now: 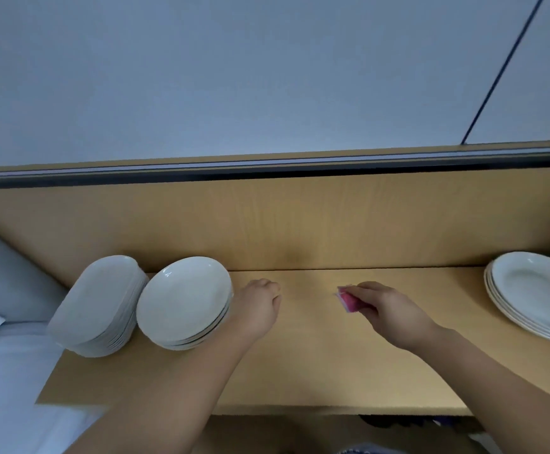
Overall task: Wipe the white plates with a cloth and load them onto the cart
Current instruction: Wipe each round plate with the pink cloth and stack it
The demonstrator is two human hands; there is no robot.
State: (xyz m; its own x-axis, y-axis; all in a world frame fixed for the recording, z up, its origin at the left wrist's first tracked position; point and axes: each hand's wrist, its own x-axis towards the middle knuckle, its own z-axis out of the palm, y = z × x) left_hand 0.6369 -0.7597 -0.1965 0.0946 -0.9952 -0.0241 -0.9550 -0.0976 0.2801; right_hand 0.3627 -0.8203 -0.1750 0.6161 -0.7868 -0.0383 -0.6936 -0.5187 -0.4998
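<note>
Pale wall backs a wooden counter, where the nearest stack of white plates sits left of centre in the frame. Its top plate looks oval, slanting lower left to upper right. The left hand lies against that stack's right rim, fingers curled; whether it grips the rim is hidden. The right hand, farther right, pinches a pink cloth. A taller stack stands just left; a third stack sits at the right edge. No cart shows.
</note>
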